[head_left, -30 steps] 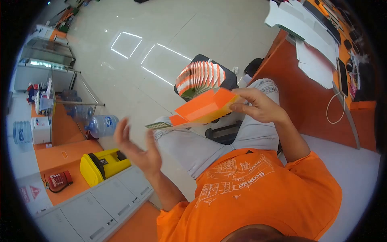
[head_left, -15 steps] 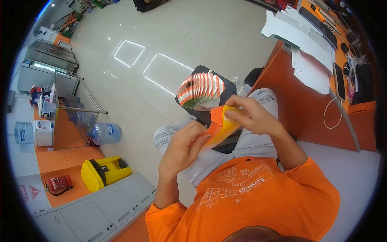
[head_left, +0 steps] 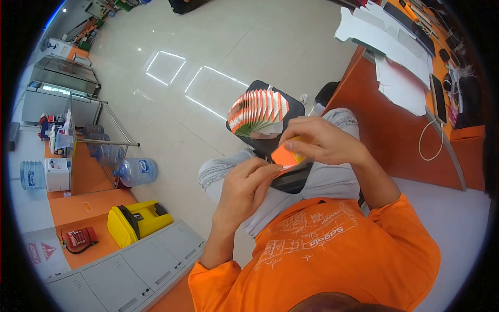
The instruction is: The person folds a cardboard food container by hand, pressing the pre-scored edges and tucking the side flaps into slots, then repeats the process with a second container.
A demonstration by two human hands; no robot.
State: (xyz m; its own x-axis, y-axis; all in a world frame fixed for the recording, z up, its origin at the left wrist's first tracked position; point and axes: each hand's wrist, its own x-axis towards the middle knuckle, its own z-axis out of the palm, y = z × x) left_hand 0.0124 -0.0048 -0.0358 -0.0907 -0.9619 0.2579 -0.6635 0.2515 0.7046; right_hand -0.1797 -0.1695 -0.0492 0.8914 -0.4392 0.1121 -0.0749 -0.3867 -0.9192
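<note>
Over my lap, both hands hold a small orange and yellow carton [head_left: 284, 155], partly hidden behind my fingers. My left hand [head_left: 243, 190] pinches its lower end between thumb and fingers, where a thin pale edge shows. From above, my right hand [head_left: 319, 139] grips the yellow side, thumb on the near face and fingers curled behind. Beyond my hands, a fanned row of folded orange, white and green card pieces [head_left: 257, 112] lies on a black seat [head_left: 293, 105] between my knees and the floor.
To the right stands an orange-brown desk [head_left: 358, 99] with white card sheets [head_left: 397, 86], a phone [head_left: 438, 99] and a looped cable. At left are water bottles [head_left: 136, 171], a metal-framed table, a yellow bin [head_left: 138, 223], a fire extinguisher [head_left: 79, 238] and grey lockers [head_left: 130, 268].
The carton has turned so its orange face shows more and its yellow side less. My right hand has moved slightly left and up over it; my left fingers have shifted to its lower edge.
</note>
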